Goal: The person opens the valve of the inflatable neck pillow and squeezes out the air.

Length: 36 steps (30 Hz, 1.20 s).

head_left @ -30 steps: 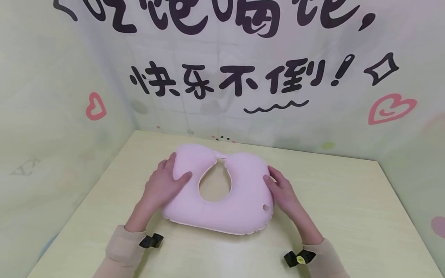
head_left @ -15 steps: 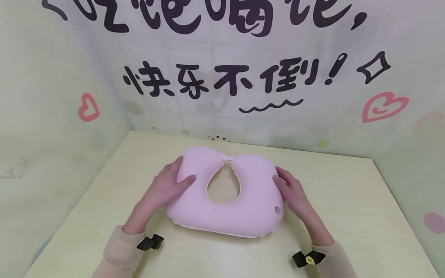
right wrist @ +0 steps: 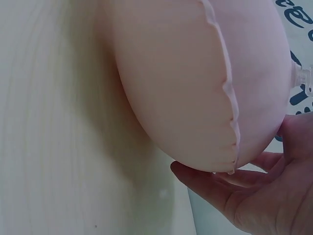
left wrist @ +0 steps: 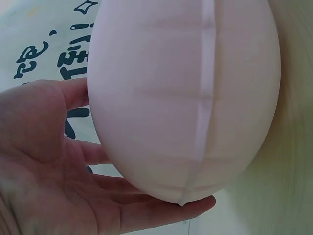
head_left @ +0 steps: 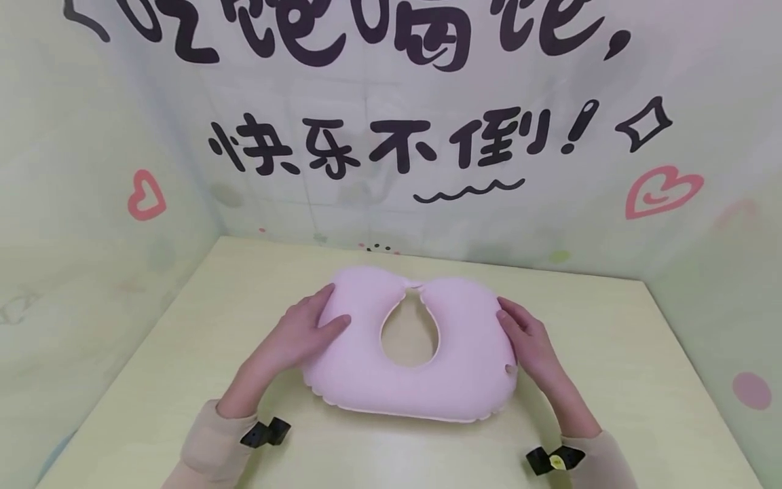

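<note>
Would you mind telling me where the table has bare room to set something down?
The table is bare between the right hand and the right wall, between the left hand and the left wall, and along the near edge between the sleeves. The middle is crowded: the pink pillow lies there, a hand on each side.
</note>
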Each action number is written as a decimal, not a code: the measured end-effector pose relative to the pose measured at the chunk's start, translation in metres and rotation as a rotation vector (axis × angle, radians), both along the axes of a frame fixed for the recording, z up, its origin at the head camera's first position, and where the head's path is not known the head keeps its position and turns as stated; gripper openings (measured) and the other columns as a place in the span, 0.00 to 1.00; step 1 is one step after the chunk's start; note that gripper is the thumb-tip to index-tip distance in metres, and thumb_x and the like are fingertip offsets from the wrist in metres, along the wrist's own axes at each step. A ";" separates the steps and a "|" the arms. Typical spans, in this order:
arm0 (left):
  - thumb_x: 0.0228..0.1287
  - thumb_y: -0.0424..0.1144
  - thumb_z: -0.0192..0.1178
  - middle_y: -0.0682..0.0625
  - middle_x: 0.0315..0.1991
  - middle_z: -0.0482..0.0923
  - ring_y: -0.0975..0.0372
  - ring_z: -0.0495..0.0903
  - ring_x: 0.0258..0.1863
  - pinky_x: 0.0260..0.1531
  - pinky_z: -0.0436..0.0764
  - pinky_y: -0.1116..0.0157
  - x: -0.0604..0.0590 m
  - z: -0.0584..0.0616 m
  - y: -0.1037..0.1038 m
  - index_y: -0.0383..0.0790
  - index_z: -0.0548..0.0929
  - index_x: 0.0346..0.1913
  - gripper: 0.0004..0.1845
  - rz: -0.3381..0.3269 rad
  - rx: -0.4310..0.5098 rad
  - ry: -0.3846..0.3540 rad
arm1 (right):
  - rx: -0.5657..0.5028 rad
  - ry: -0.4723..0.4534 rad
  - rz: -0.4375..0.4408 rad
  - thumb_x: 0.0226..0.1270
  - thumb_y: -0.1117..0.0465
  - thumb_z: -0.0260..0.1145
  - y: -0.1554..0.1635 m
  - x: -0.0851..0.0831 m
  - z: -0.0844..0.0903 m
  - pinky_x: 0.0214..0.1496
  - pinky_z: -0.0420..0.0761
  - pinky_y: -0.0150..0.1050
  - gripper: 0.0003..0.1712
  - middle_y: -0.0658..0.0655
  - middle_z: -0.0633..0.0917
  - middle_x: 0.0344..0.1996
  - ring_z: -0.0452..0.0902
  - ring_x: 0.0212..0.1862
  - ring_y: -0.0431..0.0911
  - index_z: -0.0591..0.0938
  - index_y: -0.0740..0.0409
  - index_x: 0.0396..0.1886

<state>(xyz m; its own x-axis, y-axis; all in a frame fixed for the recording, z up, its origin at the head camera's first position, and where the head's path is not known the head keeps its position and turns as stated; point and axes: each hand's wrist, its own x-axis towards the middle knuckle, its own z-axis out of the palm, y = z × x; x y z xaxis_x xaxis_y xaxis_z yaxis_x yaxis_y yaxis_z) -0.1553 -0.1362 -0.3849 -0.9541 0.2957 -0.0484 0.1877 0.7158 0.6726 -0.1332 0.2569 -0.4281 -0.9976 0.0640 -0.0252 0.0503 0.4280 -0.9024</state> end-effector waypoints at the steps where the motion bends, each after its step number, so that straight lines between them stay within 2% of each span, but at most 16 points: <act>1: 0.77 0.51 0.56 0.27 0.72 0.65 0.35 0.64 0.71 0.67 0.67 0.40 0.000 0.001 0.001 0.26 0.57 0.78 0.41 -0.007 0.006 0.000 | 0.005 0.008 -0.006 0.83 0.51 0.54 0.002 -0.001 0.000 0.54 0.74 0.25 0.29 0.66 0.76 0.68 0.76 0.64 0.56 0.72 0.63 0.74; 11: 0.77 0.50 0.55 0.26 0.72 0.64 0.35 0.65 0.71 0.66 0.69 0.41 0.006 0.006 0.023 0.24 0.55 0.78 0.41 -0.053 0.002 0.002 | 0.031 0.024 -0.021 0.83 0.49 0.55 0.023 -0.008 0.001 0.48 0.78 0.25 0.29 0.65 0.79 0.66 0.78 0.48 0.30 0.74 0.61 0.73; 19: 0.78 0.51 0.54 0.24 0.70 0.64 0.35 0.67 0.69 0.64 0.71 0.40 0.005 0.002 0.030 0.24 0.55 0.78 0.41 -0.057 -0.008 0.012 | 0.010 -0.010 -0.057 0.83 0.46 0.53 0.030 -0.008 0.001 0.47 0.78 0.24 0.31 0.65 0.78 0.67 0.77 0.47 0.28 0.73 0.60 0.74; 22: 0.77 0.52 0.55 0.25 0.70 0.65 0.35 0.68 0.69 0.64 0.71 0.40 0.007 -0.001 0.029 0.26 0.55 0.79 0.42 -0.040 -0.037 0.012 | 0.000 -0.033 -0.070 0.83 0.46 0.53 0.030 -0.006 -0.002 0.48 0.77 0.24 0.31 0.65 0.78 0.67 0.77 0.47 0.27 0.73 0.61 0.74; 25: 0.77 0.55 0.54 0.28 0.71 0.66 0.35 0.70 0.67 0.59 0.73 0.36 0.011 -0.002 0.029 0.30 0.56 0.80 0.42 -0.008 -0.111 0.010 | 0.011 -0.041 -0.079 0.83 0.47 0.53 0.030 -0.003 -0.003 0.47 0.77 0.24 0.31 0.66 0.78 0.66 0.77 0.45 0.26 0.73 0.62 0.73; 30: 0.79 0.57 0.48 0.32 0.76 0.60 0.33 0.67 0.68 0.53 0.71 0.29 0.016 0.003 0.031 0.36 0.58 0.80 0.38 0.034 -0.230 0.059 | 0.052 -0.072 -0.123 0.85 0.44 0.46 0.029 0.005 -0.001 0.51 0.74 0.25 0.33 0.65 0.77 0.67 0.79 0.56 0.44 0.73 0.63 0.73; 32: 0.80 0.55 0.47 0.32 0.77 0.57 0.32 0.63 0.71 0.55 0.70 0.28 0.017 0.002 0.032 0.36 0.59 0.80 0.37 0.040 -0.235 0.113 | 0.041 -0.098 -0.136 0.85 0.41 0.42 0.028 0.008 0.000 0.52 0.75 0.26 0.36 0.66 0.75 0.69 0.76 0.63 0.55 0.72 0.64 0.73; 36: 0.80 0.53 0.50 0.32 0.78 0.56 0.31 0.58 0.73 0.56 0.70 0.29 0.018 -0.001 0.039 0.35 0.62 0.79 0.35 0.039 -0.226 0.243 | -0.005 -0.100 -0.146 0.85 0.40 0.38 0.029 0.017 0.006 0.46 0.80 0.28 0.39 0.69 0.71 0.71 0.74 0.66 0.65 0.69 0.67 0.74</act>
<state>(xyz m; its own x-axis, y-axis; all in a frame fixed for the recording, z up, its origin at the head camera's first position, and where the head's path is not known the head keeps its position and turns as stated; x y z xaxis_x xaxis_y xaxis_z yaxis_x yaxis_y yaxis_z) -0.1377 -0.0975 -0.3855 -0.9562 0.2662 0.1216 0.2924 0.8517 0.4349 -0.1159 0.2862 -0.4216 -0.9704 0.2073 -0.1240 0.2006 0.4053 -0.8919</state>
